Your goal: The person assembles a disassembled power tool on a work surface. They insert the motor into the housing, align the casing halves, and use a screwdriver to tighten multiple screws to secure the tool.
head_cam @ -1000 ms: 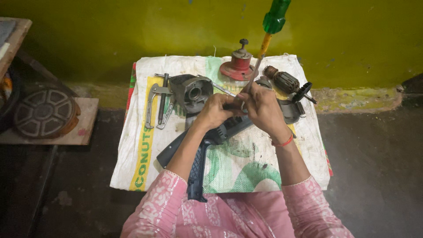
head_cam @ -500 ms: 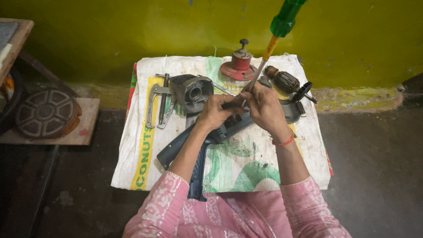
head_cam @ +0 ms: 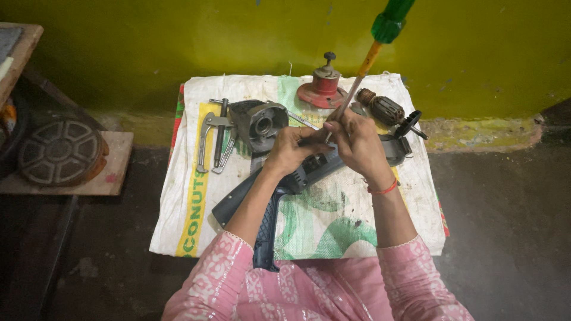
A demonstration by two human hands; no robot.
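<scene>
Tilted farther right, screwdriver (head_cam: 376,44) shaft sits in right hand (head_cam: 357,142) grip.

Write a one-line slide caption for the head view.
Both hands, left hand and right hand, work a green-handled screwdriver into a dark power-tool housing on a white sack.

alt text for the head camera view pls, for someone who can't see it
Seen from above, a person's left hand and right hand work a long green-handled screwdriver into a dark power tool body on a white sack. A grey gear housing, metal puller and red base lie nearby.
</scene>
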